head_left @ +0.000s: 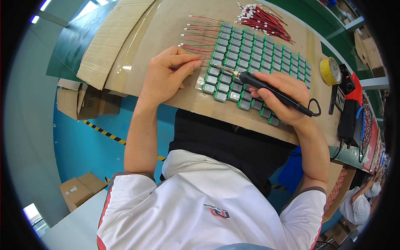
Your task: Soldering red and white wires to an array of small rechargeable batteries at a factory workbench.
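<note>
Gripped in the right hand, the soldering iron points to ten o'clock toward the red wire the left hand pinches.

Iron handle is matt plast., barrel shiny mtl.

- The floor I see is bright blue, crossed by black-and-yellow striped tape.
- A plain grey expanse fills the left side; wall or floor, I can't tell.
- A green tabletop catches white glare toward its far end.
- Bright white lights glow beyond it.
</note>
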Available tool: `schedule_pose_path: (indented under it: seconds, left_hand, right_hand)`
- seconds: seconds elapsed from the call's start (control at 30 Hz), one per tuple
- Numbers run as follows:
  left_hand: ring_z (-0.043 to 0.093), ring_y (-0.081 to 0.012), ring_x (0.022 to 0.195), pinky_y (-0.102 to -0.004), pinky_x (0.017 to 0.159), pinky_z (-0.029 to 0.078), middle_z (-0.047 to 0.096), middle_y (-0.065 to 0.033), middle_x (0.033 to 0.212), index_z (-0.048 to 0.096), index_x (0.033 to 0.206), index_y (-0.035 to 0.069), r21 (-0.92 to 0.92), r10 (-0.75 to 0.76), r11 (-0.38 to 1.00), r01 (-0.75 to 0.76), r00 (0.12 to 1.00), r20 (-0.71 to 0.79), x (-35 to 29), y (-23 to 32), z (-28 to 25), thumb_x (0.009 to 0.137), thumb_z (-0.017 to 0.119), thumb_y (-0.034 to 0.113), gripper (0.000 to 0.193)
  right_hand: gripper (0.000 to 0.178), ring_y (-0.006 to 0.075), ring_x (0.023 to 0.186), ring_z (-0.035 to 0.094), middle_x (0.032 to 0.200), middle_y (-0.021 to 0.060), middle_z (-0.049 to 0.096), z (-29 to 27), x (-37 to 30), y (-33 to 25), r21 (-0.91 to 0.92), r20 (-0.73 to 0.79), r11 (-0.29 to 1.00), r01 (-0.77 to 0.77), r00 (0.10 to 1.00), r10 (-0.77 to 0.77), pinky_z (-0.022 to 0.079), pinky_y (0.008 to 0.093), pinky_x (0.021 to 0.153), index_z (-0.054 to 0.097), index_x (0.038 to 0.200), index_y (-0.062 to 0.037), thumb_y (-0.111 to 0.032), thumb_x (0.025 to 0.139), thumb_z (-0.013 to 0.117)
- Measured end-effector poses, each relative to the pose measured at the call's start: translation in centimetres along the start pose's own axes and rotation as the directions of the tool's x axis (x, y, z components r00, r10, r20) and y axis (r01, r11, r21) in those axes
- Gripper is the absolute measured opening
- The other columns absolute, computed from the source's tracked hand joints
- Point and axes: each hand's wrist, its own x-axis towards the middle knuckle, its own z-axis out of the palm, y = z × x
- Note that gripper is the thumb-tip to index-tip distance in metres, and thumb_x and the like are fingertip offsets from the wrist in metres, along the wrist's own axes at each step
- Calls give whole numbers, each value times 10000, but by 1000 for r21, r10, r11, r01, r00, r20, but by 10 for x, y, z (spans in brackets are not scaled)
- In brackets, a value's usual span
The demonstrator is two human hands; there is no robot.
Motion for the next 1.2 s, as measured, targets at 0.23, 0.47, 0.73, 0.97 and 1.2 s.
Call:
schedule_pose_path:
  seconds: [0.23, 0.47, 0.73, 0.97, 1.2]
  left_hand:
    - [529, -30, 667, -200, 520, 440, 660, 15, 928, 806, 1203, 32, 37, 153, 988, -151, 987, -41, -1, -5, 2, 972, 746, 17, 239]
    - [570, -48, 707, -216, 558, 468, 657, 9, 933, 837, 1111, 49, -78, 114, 990, -118, 992, -55, 0, -12, 1, 911, 819, 31, 202]
    - [615, -66, 841, -205, 687, 500, 673, -40, 1109, 802, 942, -11, -37, 244, 969, -244, 970, 7, -1, -15, -3, 854, 813, -53, 98]
    - [617, -70, 855, -203, 676, 491, 665, -62, 1157, 774, 901, -27, 25, 212, 977, -213, 976, 42, -2, -10, -2, 818, 785, -63, 92]
    - [559, -34, 725, -193, 585, 446, 657, -22, 1077, 784, 853, 12, 8, 210, 978, -210, 978, 15, 1, -13, 0, 807, 785, -21, 56]
  right_hand:
    - [355, 197, 779, 741, 886, 99, 796, -1, 0, 0, -18, -1, 1000, 20, 1000, -20, 567, 293, 680, 738, 1247, 45, -20, 902, 792]
    - [360, 187, 770, 735, 883, 93, 796, -2, 0, -2, -33, 4, 999, 34, 999, -33, 562, 292, 673, 739, 1252, 39, -19, 900, 790]
    - [346, 209, 739, 725, 909, 119, 784, -2, -2, 0, -54, 2, 997, 57, 998, -57, 558, 303, 652, 753, 1222, 31, -35, 886, 802]
    - [351, 244, 713, 721, 888, 150, 757, -1, -1, -3, -35, 49, 997, 73, 996, -72, 559, 317, 630, 760, 1207, 31, -24, 863, 800]
    - [354, 256, 728, 730, 900, 167, 757, -1, 0, -4, -50, 64, 996, 80, 995, -77, 570, 326, 639, 761, 1199, 34, -23, 852, 807]
